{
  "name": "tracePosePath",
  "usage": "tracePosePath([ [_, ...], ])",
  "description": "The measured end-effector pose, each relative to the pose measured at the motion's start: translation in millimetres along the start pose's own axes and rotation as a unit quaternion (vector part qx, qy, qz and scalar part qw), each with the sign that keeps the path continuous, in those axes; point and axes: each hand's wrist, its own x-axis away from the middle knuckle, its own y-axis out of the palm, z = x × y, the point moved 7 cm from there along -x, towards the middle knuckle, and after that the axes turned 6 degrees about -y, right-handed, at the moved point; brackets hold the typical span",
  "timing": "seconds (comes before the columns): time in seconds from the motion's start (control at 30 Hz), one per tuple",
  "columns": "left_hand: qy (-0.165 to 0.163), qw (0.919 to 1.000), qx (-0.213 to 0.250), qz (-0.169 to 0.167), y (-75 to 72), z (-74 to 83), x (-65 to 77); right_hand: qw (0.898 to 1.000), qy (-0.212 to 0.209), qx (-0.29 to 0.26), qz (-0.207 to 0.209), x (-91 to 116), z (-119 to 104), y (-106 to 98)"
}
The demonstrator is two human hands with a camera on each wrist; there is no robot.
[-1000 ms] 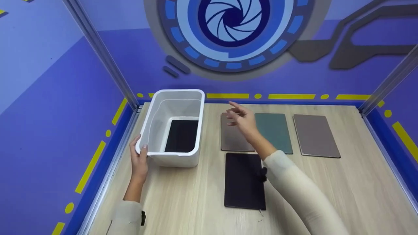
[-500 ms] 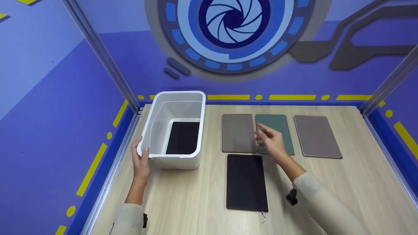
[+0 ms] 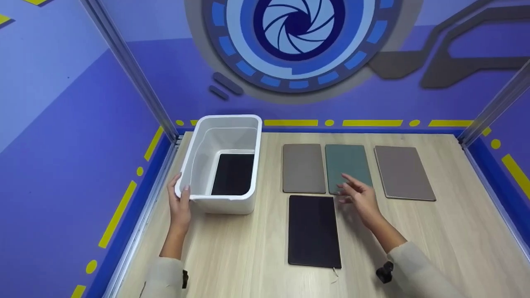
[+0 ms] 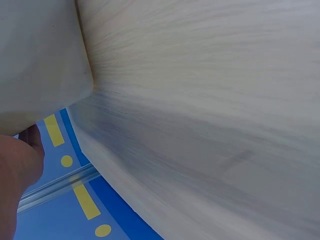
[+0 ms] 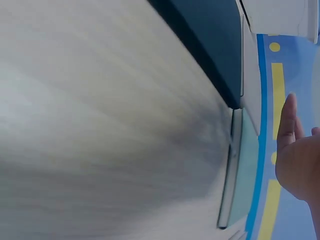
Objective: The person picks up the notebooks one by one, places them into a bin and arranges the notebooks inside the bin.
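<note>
My left hand (image 3: 179, 207) grips the near left corner of a white plastic bin (image 3: 223, 205), its thumb over the rim. A black notebook (image 3: 232, 174) lies flat on the bin's floor. My right hand (image 3: 361, 198) hovers with loosely bent fingers and nothing in them, overlapping the near edge of a green notebook (image 3: 347, 163) in the head view. Just left of that hand lies another black notebook (image 3: 314, 231) with a ribbon at its lower corner. In the right wrist view the fingers (image 5: 287, 120) stand apart from the notebooks.
A grey-brown notebook (image 3: 303, 167) lies left of the green one, and a mauve-brown notebook (image 3: 403, 173) to its right. Blue printed panels (image 3: 331, 107) wall the wooden table (image 3: 232, 256) at the back and sides, with metal posts (image 3: 136, 74) in the corners.
My right hand has moved right and nearer, from over the grey-brown notebook to the green one's near edge. The left hand keeps its hold on the bin.
</note>
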Motion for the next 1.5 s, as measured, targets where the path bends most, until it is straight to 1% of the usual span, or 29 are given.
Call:
tracePosePath([
  [0.07,-0.001,1.0000,-0.002,-0.002,0.1,-0.4,0.5,1.000,0.007,0.005,0.008,6.0,5.0,-5.0],
  [0.23,-0.003,1.0000,0.004,-0.008,0.7,-0.7,0.5,0.998,0.033,0.048,0.021,18.5,18.3,-17.6],
  [0.37,-0.003,1.0000,0.009,-0.003,-0.1,0.4,0.1,0.996,0.059,0.072,0.013,25.6,28.0,-23.2],
  [0.5,-0.002,1.0000,0.006,-0.001,0.6,0.9,-0.7,0.993,0.068,0.097,0.007,34.1,35.0,-26.9],
  [0.67,-0.002,1.0000,0.007,-0.004,0.8,0.6,-1.2,0.990,0.072,0.125,-0.011,46.7,43.7,-22.4],
  [0.8,0.003,0.9999,0.015,0.002,-1.8,3.0,-1.6,0.989,0.075,0.126,-0.030,54.0,47.7,-14.1],
  [0.83,0.004,0.9998,0.019,0.002,-1.9,3.6,-1.6,0.989,0.077,0.126,-0.029,55.4,48.3,-13.0],
  [0.97,0.001,0.9999,0.017,-0.002,-1.4,3.1,-1.0,0.988,0.066,0.136,-0.023,59.3,47.9,-11.3],
  [1.1,-0.002,0.9999,0.008,-0.009,0.5,1.1,-1.4,0.985,0.050,0.164,-0.018,64.1,47.7,-7.5],
  [1.27,-0.003,1.0000,0.007,-0.004,-1.8,0.2,-0.7,0.972,0.015,0.233,-0.021,69.1,48.2,5.9],
  [1.33,0.001,1.0000,0.010,-0.001,-2.8,0.8,-0.7,0.968,0.003,0.251,-0.025,70.2,48.4,11.3],
  [1.5,0.004,1.0000,0.007,0.000,-1.3,1.1,-2.2,0.963,-0.015,0.267,-0.043,70.4,47.1,21.5],
])
